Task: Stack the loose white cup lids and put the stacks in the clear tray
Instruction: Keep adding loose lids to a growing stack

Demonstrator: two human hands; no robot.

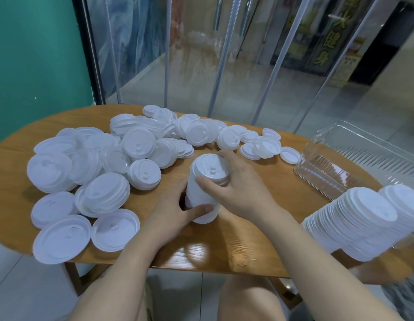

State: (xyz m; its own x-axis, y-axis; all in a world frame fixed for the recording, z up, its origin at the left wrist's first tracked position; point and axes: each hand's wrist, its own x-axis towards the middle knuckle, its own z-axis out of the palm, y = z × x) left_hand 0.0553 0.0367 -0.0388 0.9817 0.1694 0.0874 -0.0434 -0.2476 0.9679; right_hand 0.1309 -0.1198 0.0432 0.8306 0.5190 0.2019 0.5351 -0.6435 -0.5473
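Both hands hold one short stack of lids [205, 193] that stands in the middle of the wooden bench [236, 246], tilted slightly away from the person. The left hand [171, 218] wraps the lower part of the stack, its thumb lying across the front near the base and its fingers curled behind, out of sight. The right hand [238, 191] grips the upper part: the thumb presses the near side just under the top lid, and the fingers curl over the far rim, so the top lid's raised face shows between them. Loose white lids [108, 163] lie scattered and partly heaped across the left and far side of the bench, some face up, some upside down, several overlapping; two large ones [85, 235] rest at the near left edge, one of them hanging a little over it. A few more lids [264, 144] trail off to the right toward the clear tray [354, 158], which sits on the far right of the bench, well apart from the held stack. Two finished stacks [368, 223] lie on their sides at the right edge of the view, side by side and touching; whether they rest inside the tray's near end or just before it cannot be made out.
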